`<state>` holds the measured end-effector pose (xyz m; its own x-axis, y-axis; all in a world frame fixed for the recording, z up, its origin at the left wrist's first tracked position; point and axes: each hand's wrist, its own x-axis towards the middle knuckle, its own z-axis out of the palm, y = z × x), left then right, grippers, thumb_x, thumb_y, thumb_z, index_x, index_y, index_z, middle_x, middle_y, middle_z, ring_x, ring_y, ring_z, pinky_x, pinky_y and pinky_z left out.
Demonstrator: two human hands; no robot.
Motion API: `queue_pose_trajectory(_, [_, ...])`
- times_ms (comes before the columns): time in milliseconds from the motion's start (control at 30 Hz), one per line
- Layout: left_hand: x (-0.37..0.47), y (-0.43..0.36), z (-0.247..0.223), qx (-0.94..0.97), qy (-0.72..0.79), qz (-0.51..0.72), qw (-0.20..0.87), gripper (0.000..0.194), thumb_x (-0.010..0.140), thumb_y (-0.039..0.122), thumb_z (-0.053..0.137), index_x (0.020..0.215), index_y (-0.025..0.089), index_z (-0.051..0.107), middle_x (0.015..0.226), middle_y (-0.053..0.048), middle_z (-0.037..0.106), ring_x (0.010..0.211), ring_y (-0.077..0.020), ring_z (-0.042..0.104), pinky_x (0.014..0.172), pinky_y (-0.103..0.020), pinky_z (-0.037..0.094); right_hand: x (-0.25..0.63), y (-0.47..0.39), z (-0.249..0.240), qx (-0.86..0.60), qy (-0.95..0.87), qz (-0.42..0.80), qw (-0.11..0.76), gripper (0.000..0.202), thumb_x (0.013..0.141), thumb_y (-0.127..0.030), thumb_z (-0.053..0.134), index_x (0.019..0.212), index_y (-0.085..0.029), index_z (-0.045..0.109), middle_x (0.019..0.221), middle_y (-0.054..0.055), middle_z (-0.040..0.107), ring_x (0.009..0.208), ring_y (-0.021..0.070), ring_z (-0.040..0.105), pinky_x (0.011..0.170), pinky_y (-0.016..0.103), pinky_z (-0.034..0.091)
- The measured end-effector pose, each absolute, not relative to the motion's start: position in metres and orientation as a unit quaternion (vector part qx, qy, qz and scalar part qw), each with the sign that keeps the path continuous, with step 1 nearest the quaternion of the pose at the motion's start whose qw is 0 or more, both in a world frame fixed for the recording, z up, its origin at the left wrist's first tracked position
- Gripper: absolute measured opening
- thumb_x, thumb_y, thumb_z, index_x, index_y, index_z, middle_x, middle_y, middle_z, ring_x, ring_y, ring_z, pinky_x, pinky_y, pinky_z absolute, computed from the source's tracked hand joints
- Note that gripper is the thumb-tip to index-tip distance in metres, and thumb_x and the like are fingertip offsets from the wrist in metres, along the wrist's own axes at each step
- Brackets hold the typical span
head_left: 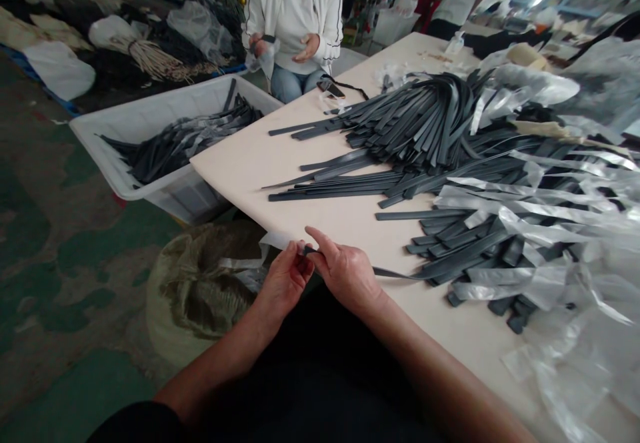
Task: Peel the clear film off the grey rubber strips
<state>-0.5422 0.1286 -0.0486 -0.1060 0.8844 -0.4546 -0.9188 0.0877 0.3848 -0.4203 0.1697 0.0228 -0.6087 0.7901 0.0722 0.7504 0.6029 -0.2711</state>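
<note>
At the table's near edge my two hands meet around the end of a dark grey flat strap. My right hand is closed on the strap, its index finger stretched out; the strap's length trails from under that hand to the pile on the table. My left hand pinches at the strap's tip, with a whitish plastic strip sticking out behind its fingers. Exactly what lies between the left fingertips is partly hidden. Many similar straps lie in bunches on the table, some with clear plastic film over them.
The pale table has a corner at left. Beyond it stands a white bin holding dark straps. Below the edge sits a greenish sack with plastic scraps. A person in a white jacket sits across, holding something dark; a phone lies nearby.
</note>
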Motion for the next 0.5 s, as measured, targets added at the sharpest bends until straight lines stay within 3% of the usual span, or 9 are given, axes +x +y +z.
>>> queue_pose_trajectory(133, [-0.535,0.121,-0.05,0.016,0.321,0.666,0.673,0.022,0.072,0.032,0.083,0.078,0.015,0.07,0.078,-0.002,0.071,0.071,-0.0121,0.065,0.068,-0.021,0.053,-0.429,0.171,0.019,-0.428,-0.896,0.102,0.062,0.046,0.099,-0.028,0.046,0.144,-0.022,0.045,0.099,0.007,0.077,0.084,0.0211,0.074,0.068,0.026,0.052])
queue_pose_trajectory(267, [-0.551,0.123,-0.047,-0.018,0.351,0.698,0.625,0.012,0.077,0.023,0.078,0.08,0.015,0.07,0.082,-0.002,0.072,0.074,-0.0117,0.066,0.068,-0.021,0.053,-0.415,0.173,0.036,-0.423,-0.893,0.152,0.037,0.051,0.096,-0.033,0.053,0.145,-0.023,0.043,0.103,0.006,0.076,0.087,0.0231,0.074,0.069,0.028,0.052])
queue_pose_trajectory(400, [-0.582,0.128,-0.042,-0.09,0.385,0.734,0.552,0.008,0.083,0.02,0.072,0.077,0.016,0.068,0.074,0.001,0.071,0.064,-0.0089,0.065,0.057,-0.018,0.051,-0.38,0.176,0.06,-0.453,-0.872,0.184,0.026,0.046,0.092,-0.029,0.058,0.138,-0.029,0.051,0.087,-0.002,0.077,0.075,0.0195,0.074,0.062,0.025,0.048])
queue_pose_trajectory(500, [-0.58,0.122,-0.04,-0.069,0.383,0.715,0.58,0.013,0.076,0.023,0.08,0.079,0.016,0.069,0.074,0.0,0.072,0.064,-0.0107,0.066,0.056,-0.019,0.053,-0.377,0.176,0.061,-0.467,-0.875,0.129,0.011,0.043,0.093,-0.027,0.056,0.135,-0.029,0.055,0.078,-0.001,0.077,0.068,0.02,0.073,0.057,0.025,0.046])
